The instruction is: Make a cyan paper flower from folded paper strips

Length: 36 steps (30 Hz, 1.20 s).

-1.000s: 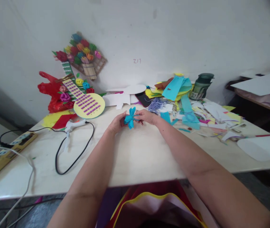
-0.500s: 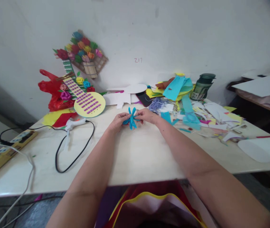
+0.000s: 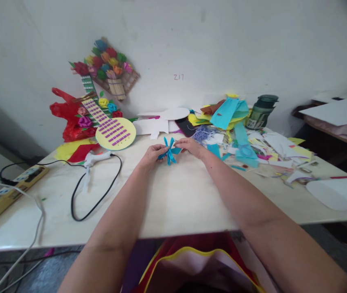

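Note:
A blue paper flower (image 3: pixel 170 154) with narrow folded petals is held just above the table, in front of me. My left hand (image 3: pixel 154 154) pinches its left side between thumb and fingers. At its right side is my right hand (image 3: pixel 189 146), fingers drawn together at the edge of a right-hand petal. That petal shows more broadly, below the fingertips. The fingertips' exact contact is too small to make out.
A white glue gun (image 3: pixel 95 158) with a black cord lies left, near a yellow power strip (image 3: pixel 23 183). Behind stands a yellow paper guitar (image 3: pixel 115 138). Paper scraps (image 3: pixel 271 148) and a green bottle (image 3: pixel 261 112) are on the right. White cutouts (image 3: pixel 149 126) lie against the wall.
My right fingers have shifted slightly up along the flower's right side, uncovering more of the right petal. My left hand keeps its hold.

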Each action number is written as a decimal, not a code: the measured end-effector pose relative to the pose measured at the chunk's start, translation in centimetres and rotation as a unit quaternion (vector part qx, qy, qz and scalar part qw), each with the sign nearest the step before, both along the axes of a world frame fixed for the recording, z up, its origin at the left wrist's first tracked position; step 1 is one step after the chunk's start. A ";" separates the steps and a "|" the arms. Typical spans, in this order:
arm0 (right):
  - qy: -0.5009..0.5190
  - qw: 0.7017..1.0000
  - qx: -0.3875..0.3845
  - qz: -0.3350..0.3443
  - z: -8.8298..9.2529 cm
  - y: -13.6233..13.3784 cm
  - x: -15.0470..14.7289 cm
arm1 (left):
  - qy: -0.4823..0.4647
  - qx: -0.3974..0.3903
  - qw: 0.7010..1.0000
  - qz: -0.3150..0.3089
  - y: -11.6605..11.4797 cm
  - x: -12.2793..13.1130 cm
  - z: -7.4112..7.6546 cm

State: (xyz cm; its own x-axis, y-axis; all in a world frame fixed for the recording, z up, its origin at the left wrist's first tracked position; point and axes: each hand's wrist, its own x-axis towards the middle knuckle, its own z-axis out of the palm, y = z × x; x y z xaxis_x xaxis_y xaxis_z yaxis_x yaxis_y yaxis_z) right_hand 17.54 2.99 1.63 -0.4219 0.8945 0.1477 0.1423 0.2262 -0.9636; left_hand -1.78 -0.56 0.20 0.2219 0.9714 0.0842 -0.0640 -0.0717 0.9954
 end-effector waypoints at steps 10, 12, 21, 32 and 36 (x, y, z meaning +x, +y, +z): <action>0.070 0.993 0.044 -0.090 0.4 -0.5 -1.3 | 0.020 -0.004 1.000 0.005 -0.1 0.1 0.2; 0.064 0.991 0.059 -0.098 0.6 -0.7 -1.4 | 0.023 -0.004 1.000 0.008 -0.1 0.1 0.2; 0.030 0.995 0.041 -0.086 0.8 -1.3 -1.8 | 0.040 -0.014 0.999 0.024 -0.3 0.2 0.4; 0.023 0.997 -0.004 -0.078 0.4 -1.0 -2.0 | 0.052 -0.009 0.998 0.037 -0.2 0.5 0.3; 0.017 0.997 -0.008 -0.078 0.4 -1.0 -1.9 | 0.054 -0.008 0.998 0.034 -0.2 0.5 0.3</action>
